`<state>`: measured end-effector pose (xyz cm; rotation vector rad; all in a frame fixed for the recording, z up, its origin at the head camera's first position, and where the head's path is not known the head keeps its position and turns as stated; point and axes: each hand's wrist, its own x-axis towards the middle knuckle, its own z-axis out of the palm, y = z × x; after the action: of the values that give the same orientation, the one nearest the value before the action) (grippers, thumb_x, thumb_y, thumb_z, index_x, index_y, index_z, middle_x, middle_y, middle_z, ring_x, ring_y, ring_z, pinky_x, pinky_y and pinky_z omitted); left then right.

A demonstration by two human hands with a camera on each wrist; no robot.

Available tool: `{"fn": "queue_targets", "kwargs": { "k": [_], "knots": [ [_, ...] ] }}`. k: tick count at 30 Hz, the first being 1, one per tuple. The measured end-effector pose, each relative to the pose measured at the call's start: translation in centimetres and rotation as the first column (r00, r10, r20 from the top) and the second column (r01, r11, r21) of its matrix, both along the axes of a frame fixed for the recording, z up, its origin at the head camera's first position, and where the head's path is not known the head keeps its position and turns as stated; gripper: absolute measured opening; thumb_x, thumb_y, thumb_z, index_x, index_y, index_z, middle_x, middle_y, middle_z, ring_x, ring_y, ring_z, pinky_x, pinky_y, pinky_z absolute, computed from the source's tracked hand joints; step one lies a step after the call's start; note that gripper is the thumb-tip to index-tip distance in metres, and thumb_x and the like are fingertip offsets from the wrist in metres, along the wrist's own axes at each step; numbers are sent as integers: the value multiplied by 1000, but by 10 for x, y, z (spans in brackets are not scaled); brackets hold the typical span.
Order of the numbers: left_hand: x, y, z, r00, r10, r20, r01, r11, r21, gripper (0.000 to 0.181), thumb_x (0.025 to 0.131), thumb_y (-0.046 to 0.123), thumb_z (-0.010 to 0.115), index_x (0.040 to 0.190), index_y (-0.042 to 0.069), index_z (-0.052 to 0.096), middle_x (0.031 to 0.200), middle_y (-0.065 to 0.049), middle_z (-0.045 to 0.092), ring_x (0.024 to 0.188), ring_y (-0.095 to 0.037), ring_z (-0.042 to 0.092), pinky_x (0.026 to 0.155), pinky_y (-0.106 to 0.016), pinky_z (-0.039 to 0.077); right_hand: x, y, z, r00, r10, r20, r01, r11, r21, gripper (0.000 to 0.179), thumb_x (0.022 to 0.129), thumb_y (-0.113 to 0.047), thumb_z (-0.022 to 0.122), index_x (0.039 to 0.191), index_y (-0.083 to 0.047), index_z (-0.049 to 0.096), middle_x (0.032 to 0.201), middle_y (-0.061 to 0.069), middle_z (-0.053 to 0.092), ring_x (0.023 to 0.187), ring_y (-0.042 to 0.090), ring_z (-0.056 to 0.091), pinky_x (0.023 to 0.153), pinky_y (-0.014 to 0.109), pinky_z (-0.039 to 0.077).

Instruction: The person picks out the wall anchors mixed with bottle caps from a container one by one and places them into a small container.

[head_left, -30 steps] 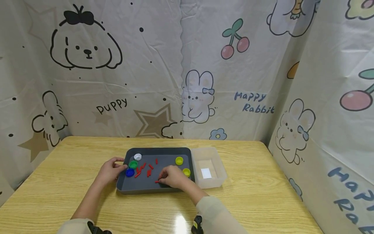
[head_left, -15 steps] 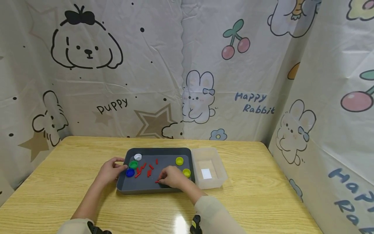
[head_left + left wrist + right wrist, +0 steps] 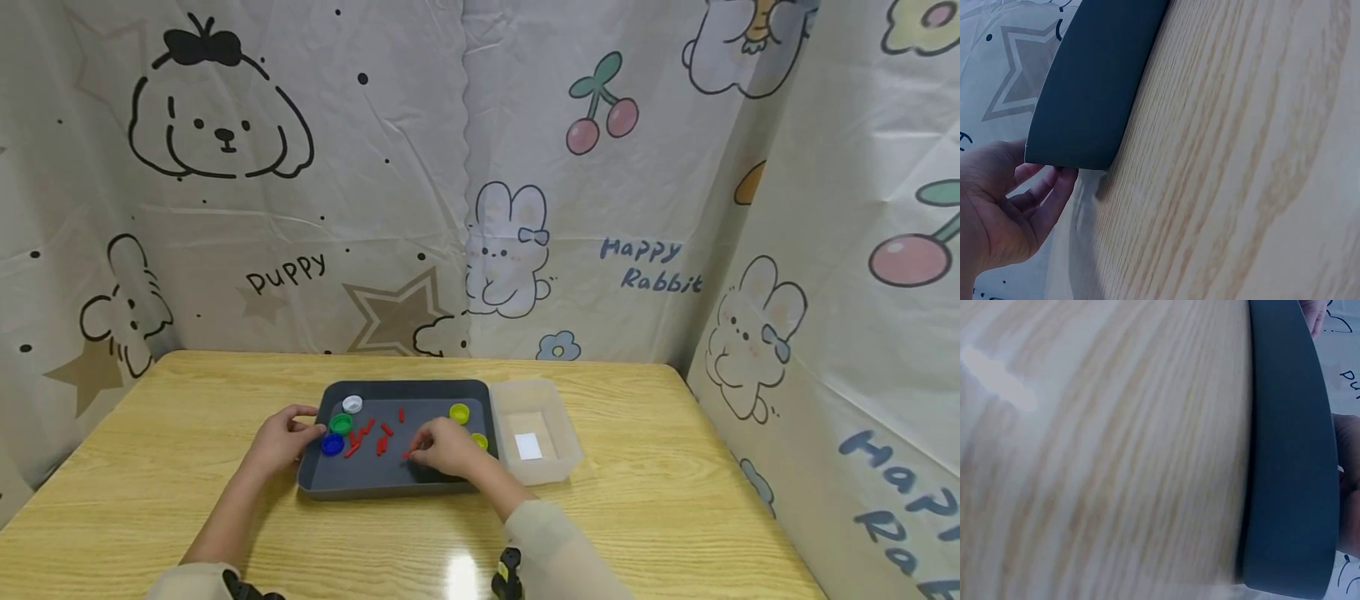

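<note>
Red and thin, a little stick [image 3: 406, 455] pokes out from the fingertips of the right hand [image 3: 444, 448], and it could slip away, since it is so small and only a bit of it looks pinched. If it drops, it may roll in with the other red sticks [image 3: 382, 447] and get mixed up. The right arm [image 3: 501, 492] goes over the front edge of the tray [image 3: 352, 480], so a low arm could bump it. If the left hand [image 3: 279, 439] tugs or tips its side, I think the loose bits would slide. The little stick is just left of the right hand, a bit nearer the front edge than the back, and well apart from the left hand, with other sticks between. I cannot tell if it touches the tray floor. The right finger and thumb are bent and nearly meet on it. The left hand grips the tray's left edge, thumb at the rim and fingers curled by the wall. Close to it sit the blue cap [image 3: 333, 445], green cap [image 3: 341, 424] and, near the back left corner, the white cap [image 3: 352, 405].
</note>
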<state>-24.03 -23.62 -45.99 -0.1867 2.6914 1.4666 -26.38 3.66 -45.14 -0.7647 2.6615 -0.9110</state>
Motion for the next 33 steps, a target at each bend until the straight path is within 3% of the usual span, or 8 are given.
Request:
{"fn": "queue_targets", "kwargs": {
  "k": [10, 23, 33],
  "knots": [
    [0, 1, 0, 1000, 1, 0, -1, 1000, 4, 46, 92, 19, 58, 130, -3, 44, 98, -21, 61, 73, -18, 61, 58, -34, 53, -3, 8, 12, 999, -25, -35, 25, 1000, 1, 6, 85, -14, 67, 88, -12, 71, 71, -4, 60, 56, 4, 46, 53, 20, 39],
    [0, 0, -1, 1000, 3, 15, -3, 1000, 8, 48, 92, 22, 58, 131, -3, 43, 99, -22, 60, 73, -17, 61, 59, -34, 53, -3, 23, 36, 994, -3, -113, 3, 1000, 2, 9, 84, -17, 67, 90, -13, 73, 71, -4, 59, 57, 5, 44, 52, 20, 37],
    [-1, -1, 0, 1000, -2, 11, 2, 1000, 18, 49, 92, 23, 58, 131, -3, 43, 100, -23, 61, 73, -16, 61, 59, -34, 53, -10, 38, 48, 994, -54, -95, 53, 999, -8, 9, 85, -16, 67, 90, -11, 72, 75, -2, 59, 62, 9, 46, 54, 21, 38]
  ]
}}
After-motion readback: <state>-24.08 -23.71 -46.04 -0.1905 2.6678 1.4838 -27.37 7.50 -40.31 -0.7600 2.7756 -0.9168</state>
